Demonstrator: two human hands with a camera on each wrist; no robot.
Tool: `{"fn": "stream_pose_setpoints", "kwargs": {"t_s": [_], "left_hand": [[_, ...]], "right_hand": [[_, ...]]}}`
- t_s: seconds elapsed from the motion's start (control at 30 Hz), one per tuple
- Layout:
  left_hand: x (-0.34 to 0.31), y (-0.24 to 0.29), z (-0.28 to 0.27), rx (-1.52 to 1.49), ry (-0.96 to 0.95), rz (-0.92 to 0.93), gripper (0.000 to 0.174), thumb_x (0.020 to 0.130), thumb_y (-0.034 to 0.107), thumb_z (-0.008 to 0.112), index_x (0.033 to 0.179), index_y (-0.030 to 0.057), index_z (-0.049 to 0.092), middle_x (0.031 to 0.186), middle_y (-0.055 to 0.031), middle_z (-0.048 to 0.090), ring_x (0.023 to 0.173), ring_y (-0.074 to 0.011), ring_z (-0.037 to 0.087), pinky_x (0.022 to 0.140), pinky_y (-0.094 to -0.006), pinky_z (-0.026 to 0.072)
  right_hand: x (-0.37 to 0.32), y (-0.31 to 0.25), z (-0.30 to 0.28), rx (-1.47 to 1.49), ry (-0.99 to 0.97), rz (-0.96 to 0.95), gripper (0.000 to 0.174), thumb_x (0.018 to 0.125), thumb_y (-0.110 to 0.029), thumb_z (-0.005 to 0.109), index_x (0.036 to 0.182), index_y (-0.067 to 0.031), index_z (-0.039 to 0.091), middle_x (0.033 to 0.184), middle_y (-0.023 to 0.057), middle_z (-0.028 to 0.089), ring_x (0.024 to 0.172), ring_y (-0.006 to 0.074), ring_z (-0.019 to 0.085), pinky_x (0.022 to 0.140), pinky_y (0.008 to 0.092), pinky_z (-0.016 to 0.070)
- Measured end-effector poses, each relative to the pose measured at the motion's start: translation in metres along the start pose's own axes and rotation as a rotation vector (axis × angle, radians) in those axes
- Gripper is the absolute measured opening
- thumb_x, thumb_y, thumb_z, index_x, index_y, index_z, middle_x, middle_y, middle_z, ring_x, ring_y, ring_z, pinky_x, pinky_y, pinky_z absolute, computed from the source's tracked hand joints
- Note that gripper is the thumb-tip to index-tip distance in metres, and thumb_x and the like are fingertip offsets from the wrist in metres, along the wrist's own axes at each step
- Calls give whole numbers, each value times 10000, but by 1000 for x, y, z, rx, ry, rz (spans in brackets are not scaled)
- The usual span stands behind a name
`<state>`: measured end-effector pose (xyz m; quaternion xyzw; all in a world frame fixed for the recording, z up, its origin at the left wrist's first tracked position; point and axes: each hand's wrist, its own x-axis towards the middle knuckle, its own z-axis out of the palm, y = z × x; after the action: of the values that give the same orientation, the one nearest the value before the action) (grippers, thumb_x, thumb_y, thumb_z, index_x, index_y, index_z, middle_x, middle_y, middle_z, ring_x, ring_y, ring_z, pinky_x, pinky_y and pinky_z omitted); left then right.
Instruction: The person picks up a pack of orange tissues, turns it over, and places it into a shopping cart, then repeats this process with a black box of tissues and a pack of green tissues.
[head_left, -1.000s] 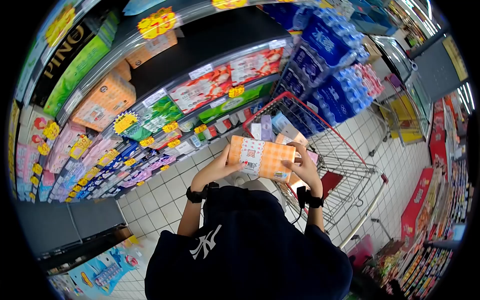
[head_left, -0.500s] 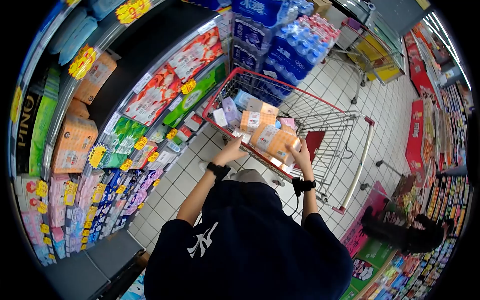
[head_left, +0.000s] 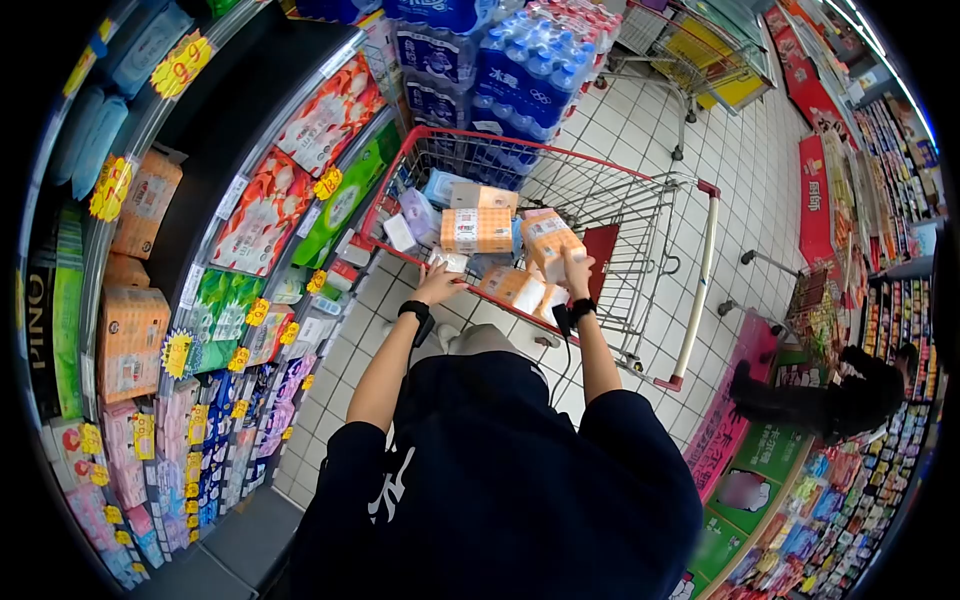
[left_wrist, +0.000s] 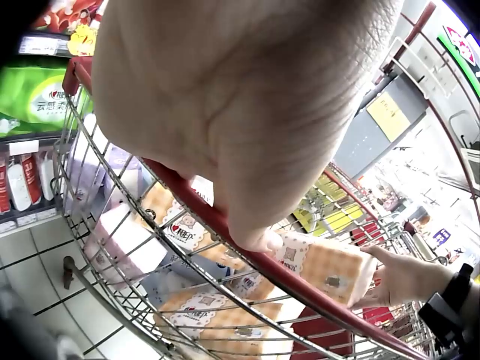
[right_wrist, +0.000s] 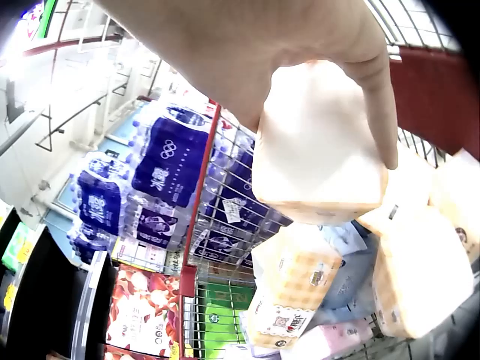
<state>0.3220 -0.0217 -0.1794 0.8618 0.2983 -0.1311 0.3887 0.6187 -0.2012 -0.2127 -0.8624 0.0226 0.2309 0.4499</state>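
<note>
My left hand (head_left: pixel 436 287) grips the cart's red rim (head_left: pixel 515 310) on the near side; in the left wrist view the hand (left_wrist: pixel 225 112) covers part of the rim (left_wrist: pixel 289 281). Inside the basket, my right hand (head_left: pixel 577 273) holds the end of an orange checked tissue pack (head_left: pixel 548 238), tilted. The right wrist view shows the fingers and thumb of this hand (right_wrist: pixel 262 37) on either side of the pack's white end (right_wrist: pixel 319 139). Another orange pack (head_left: pixel 478 230) lies to its left, and several more packs (head_left: pixel 512 287) lie below it.
Shelves of tissue packs (head_left: pixel 135 340) run along the left. Stacked bottled water (head_left: pixel 525 75) stands beyond the cart. Another cart (head_left: pixel 690 50) is at the upper right, and a person in black (head_left: pixel 830 400) is at the right.
My left hand has let go of the orange pack and moved onto the cart rim. The right hand has brought the pack down into the basket. The head view has shifted toward the right.
</note>
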Motion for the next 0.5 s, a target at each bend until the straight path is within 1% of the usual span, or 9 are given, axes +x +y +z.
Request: {"fn": "stream_pose_setpoints", "kwargs": {"t_s": [0.03,0.1,0.13,0.17,0.27,0.33,0.37,0.43,0.5], "left_hand": [[2,2,0,23,15,-16,523,807,583,515,1204,249,581,1429,-203,282,1377,-343,77,1083,-528,-41],[3,6,0,44,33,-19,494,805,580,519,1169,258,606,1427,-201,287,1376,-351,64,1083,-528,-37],[3,7,-1,40,20,-29,482,803,578,525,1155,260,614,1422,-202,294,1375,-352,65,1084,-528,-37],[3,8,-2,34,8,-40,471,800,575,531,1140,262,622,1417,-203,301,1375,-352,66,1084,-528,-38],[4,2,2,25,64,1,473,785,582,544,1061,213,653,1351,-198,385,1354,-332,138,1082,-542,-22],[3,1,3,37,112,-5,479,771,578,565,1018,178,658,1309,-191,420,1320,-323,205,1085,-540,-2],[3,1,5,46,158,-7,489,757,575,585,976,144,664,1267,-184,455,1286,-314,272,1089,-537,17],[5,0,7,79,197,-29,498,737,571,609,945,121,664,1218,-177,489,1237,-308,331,1091,-529,38],[5,-1,7,107,234,-57,509,717,567,633,914,99,665,1169,-170,523,1189,-302,390,1094,-521,58]], "right_hand": [[-8,-9,3,32,-23,77,894,706,-512,687,1265,22,238,1197,337,396,957,448,544,637,464,526],[-10,-15,8,309,-308,44,860,765,-506,631,1291,16,193,1178,305,427,843,418,597,556,437,531],[-6,-15,11,241,-435,116,836,804,-510,571,1335,2,178,1286,255,380,1022,394,554,712,461,536],[-8,-12,19,140,-360,137,789,836,-528,508,1353,-10,211,1284,231,413,986,381,577,730,466,524],[-27,-27,12,-21,-457,79,727,841,-512,514,1331,-14,312,1253,219,453,990,363,585,768,487,496],[-29,-26,8,-264,-716,25,677,846,-479,533,1300,-1,379,1178,220,517,1018,336,585,822,433,480],[-32,-24,6,-267,-722,25,677,846,-479,533,1300,-1,379,1178,220,517,1018,336,585,822,433,480],[-40,-18,3,-516,-818,-332,645,816,-457,564,1262,-5,450,1101,234,583,1025,335,577,852,411,455],[-68,-17,-13,-639,-794,-485,723,819,-520,556,1290,10,416,1122,267,570,1042,345,569,876,384,444]]}}
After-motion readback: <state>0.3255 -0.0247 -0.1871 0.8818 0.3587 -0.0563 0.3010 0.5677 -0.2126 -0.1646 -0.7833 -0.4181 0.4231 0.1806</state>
